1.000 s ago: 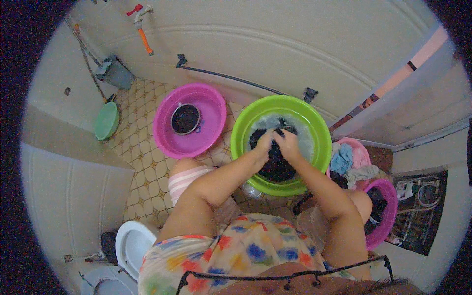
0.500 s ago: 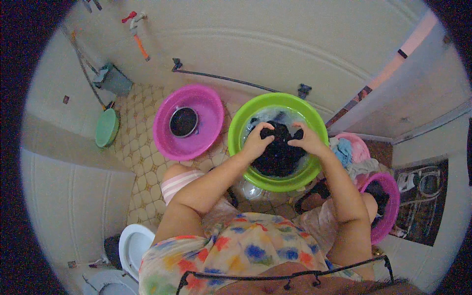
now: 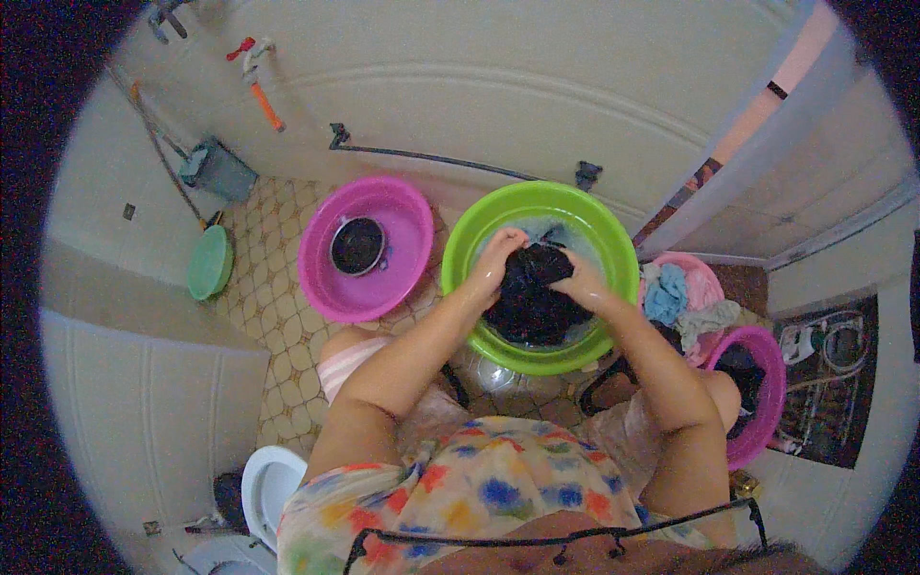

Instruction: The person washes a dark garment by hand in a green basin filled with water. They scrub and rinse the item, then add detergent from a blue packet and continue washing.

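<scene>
A bunched black garment (image 3: pixel 533 305) lies wet in the lime-green basin (image 3: pixel 462 225), with cloudy water (image 3: pixel 585 230) around it. My left hand (image 3: pixel 498 261) grips the cloth at its upper left edge, fingers curled over the far side. On the opposite edge, my right hand (image 3: pixel 581 284) holds the same garment, its thumb lying over the cloth and its other fingers partly hidden. A small dark fold of cloth sticks up from the water beyond the bundle.
To the left stands a pink basin (image 3: pixel 407 273) with a dark round object (image 3: pixel 357 246) inside. Piled clothes (image 3: pixel 666 295) and a magenta tub (image 3: pixel 774 393) of dark cloth sit at right. A green bowl (image 3: pixel 210 264), a grey bin (image 3: pixel 218 171) and a toilet (image 3: pixel 273 484) are further left.
My left hand has turned and moved to the far left edge of the bundle. My right hand has slid down slightly and closed against it. The garment is gathered more tightly.
</scene>
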### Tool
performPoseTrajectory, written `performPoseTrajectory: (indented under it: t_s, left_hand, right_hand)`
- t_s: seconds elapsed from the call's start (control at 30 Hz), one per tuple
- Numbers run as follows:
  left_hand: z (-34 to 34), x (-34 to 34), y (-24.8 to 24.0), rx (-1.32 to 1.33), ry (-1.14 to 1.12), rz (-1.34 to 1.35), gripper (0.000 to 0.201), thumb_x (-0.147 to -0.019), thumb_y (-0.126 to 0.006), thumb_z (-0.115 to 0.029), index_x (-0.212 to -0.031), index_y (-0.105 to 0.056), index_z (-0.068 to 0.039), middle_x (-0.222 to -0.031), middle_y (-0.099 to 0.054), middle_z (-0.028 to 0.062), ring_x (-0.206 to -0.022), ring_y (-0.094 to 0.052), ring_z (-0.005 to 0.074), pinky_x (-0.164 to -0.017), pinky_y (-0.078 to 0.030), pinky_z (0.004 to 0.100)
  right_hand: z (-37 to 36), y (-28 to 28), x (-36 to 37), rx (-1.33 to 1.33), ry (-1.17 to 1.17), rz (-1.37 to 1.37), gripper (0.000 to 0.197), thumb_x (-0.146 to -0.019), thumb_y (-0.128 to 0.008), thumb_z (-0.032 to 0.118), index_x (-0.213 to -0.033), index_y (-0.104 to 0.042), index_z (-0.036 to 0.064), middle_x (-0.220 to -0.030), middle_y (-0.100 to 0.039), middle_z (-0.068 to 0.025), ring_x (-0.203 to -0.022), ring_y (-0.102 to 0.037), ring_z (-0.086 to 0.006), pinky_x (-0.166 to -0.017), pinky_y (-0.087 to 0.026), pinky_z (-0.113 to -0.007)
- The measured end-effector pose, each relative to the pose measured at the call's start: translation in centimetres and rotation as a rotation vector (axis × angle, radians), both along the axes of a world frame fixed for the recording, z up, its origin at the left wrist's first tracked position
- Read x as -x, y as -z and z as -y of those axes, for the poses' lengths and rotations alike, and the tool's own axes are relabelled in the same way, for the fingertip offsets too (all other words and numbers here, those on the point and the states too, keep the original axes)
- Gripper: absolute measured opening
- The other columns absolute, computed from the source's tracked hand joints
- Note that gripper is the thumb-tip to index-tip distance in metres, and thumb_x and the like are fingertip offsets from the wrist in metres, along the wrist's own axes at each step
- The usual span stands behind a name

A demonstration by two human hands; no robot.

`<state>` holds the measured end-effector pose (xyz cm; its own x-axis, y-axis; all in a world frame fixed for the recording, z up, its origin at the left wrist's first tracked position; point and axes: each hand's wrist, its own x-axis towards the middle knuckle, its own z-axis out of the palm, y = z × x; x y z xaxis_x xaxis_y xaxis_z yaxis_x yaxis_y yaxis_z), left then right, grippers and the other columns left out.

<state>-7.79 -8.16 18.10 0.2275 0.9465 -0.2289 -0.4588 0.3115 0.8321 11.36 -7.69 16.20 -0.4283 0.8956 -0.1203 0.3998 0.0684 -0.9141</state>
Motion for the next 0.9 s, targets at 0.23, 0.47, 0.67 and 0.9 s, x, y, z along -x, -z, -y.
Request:
performPoseTrajectory:
  t_s: [0.23,0.47,0.67,0.9]
  left_hand:
    - [-4.6,-0.7,6.2,-0.683,0.233,-1.455,0.052,-0.074,-0.062,-0.018,-0.122,-0.043,-0.029,-0.130,-0.036,0.0088,-0.120,-0.034,0.0327,-0.094,-0.030,0.0547]
    - [-7.9,-2.8,9.6,-0.534,0.782,-1.569,0.044,-0.071,-0.063,-0.025,-0.114,-0.054,-0.019,-0.114,-0.053,0.0162,-0.103,-0.051,0.0342,-0.086,-0.041,0.0451]
    - [-5.0,-1.8,6.8,-0.482,0.745,-1.353,0.038,-0.068,-0.062,-0.022,-0.104,-0.059,-0.009,-0.091,-0.062,0.0177,-0.088,-0.059,0.0325,-0.077,-0.046,0.0389]
    - [0.2,1.3,-0.1,-0.495,1.179,-1.241,0.033,-0.068,-0.061,-0.021,-0.099,-0.061,-0.008,-0.086,-0.063,0.0148,-0.080,-0.059,0.0285,-0.072,-0.045,0.0390]
  right_hand:
    - [-3.2,-4.1,-4.5,0.162,-0.135,-0.023,0.051,-0.061,-0.067,0.009,-0.111,-0.054,0.0027,-0.094,-0.062,-0.0089,-0.085,-0.058,-0.0192,-0.082,-0.044,-0.030]
    - [-2.1,-7.1,-6.3,0.202,-0.214,0.053,0.049,-0.063,-0.065,0.004,-0.111,-0.055,0.0055,-0.096,-0.062,-0.0061,-0.087,-0.057,-0.0153,-0.082,-0.044,-0.029]
    - [-2.6,-6.2,-8.3,0.114,-0.229,0.067,0.052,-0.060,-0.060,-0.004,-0.111,-0.054,-0.0009,-0.097,-0.060,-0.0008,-0.087,-0.053,-0.0103,-0.083,-0.042,-0.025]
    - [-2.8,-6.1,-6.4,0.246,-0.327,0.053,0.048,-0.063,-0.060,-0.001,-0.110,-0.054,-0.0001,-0.096,-0.060,-0.0006,-0.087,-0.053,-0.0103,-0.082,-0.042,-0.025]
